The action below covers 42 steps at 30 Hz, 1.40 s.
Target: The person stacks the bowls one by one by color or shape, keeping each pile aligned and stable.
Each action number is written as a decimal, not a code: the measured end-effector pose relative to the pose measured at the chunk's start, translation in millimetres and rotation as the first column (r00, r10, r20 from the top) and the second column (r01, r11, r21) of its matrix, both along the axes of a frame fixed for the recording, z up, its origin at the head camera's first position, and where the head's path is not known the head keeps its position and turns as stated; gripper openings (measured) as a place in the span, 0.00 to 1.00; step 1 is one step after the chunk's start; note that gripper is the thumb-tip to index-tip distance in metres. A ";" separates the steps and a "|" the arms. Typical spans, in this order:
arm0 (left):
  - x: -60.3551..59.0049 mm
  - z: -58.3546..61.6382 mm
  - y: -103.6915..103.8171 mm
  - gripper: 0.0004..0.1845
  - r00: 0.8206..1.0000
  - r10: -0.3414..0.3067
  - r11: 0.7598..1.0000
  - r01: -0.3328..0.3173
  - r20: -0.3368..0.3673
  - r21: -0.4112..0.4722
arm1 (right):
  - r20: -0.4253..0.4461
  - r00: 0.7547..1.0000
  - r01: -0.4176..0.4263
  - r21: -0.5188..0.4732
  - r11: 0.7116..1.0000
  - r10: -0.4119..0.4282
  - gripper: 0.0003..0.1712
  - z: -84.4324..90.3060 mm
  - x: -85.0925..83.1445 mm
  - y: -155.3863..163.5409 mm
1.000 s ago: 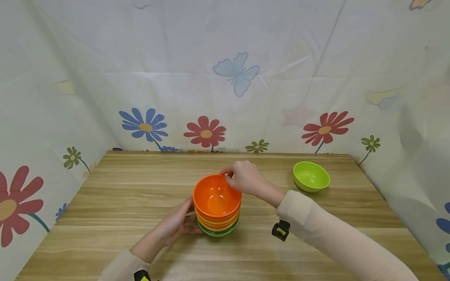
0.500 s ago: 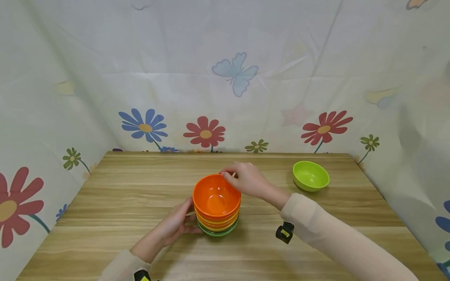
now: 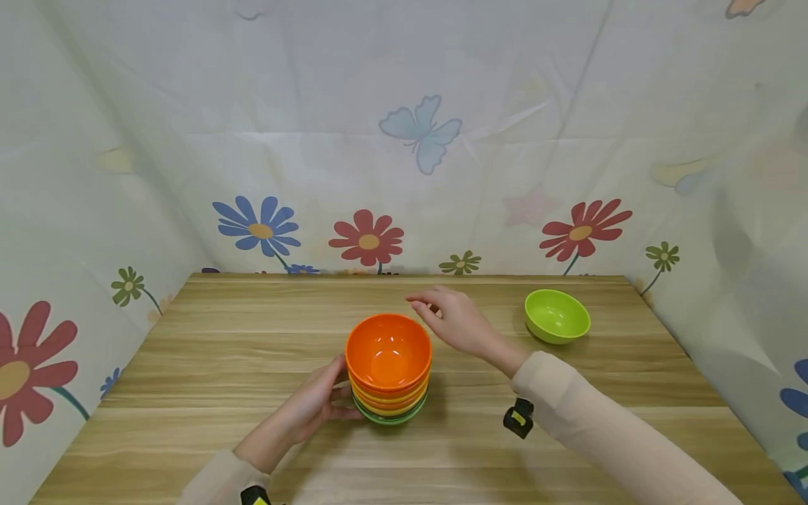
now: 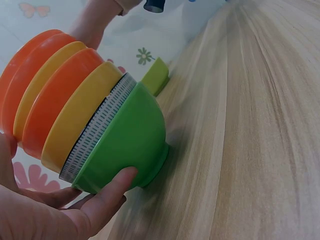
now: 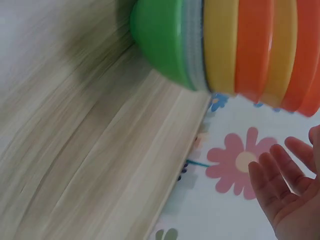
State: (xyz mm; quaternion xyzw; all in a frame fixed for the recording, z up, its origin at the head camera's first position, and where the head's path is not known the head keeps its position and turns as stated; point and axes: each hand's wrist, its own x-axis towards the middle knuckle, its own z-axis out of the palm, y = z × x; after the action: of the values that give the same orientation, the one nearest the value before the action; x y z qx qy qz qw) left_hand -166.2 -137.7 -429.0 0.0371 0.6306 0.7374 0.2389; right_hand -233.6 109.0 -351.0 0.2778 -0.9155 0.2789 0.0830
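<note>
Near the middle of the light wooden table, a nested stack of round plastic bowls, orange on top, then yellow and orange in turn, green at the bottom. Left hand against the near-left side of that stack, thumb and fingers curled round the green bottom bowl; right hand just right of the stack's rim, fingers spread and relaxed, clear of it, holding nothing. Farther right of the stack, a single lime-green plastic bowl, well apart.
</note>
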 end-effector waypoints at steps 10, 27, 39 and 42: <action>0.4 0.7 0.4 0.39 1.000 -0.009 1.000 0.009 -0.003 0.000 | -0.099 0.993 -0.056 0.050 0.997 0.061 0.14 -19.0 -10.6 25.8; 0.6 0.6 -0.3 0.37 1.000 -0.010 1.000 0.010 -0.005 -0.003 | -0.219 0.973 0.115 0.185 0.976 -0.073 0.16 -45.4 -25.6 76.9; 1.1 2.1 -0.4 0.37 1.000 -0.015 1.000 0.015 -0.004 0.006 | -0.200 0.951 0.279 0.215 0.936 -0.237 0.16 -46.7 -30.6 108.4; 1.0 2.5 -0.7 0.37 1.000 -0.017 1.000 0.017 -0.004 0.005 | -0.184 0.946 0.304 0.207 0.930 -0.268 0.16 -48.2 -30.9 118.5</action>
State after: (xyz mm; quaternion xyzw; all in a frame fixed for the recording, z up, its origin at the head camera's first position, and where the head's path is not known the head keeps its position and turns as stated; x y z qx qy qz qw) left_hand -165.1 -138.4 -426.6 0.0448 0.6288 0.7370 0.2438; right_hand -264.5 227.5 -399.1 0.1696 -0.9634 0.1327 0.1597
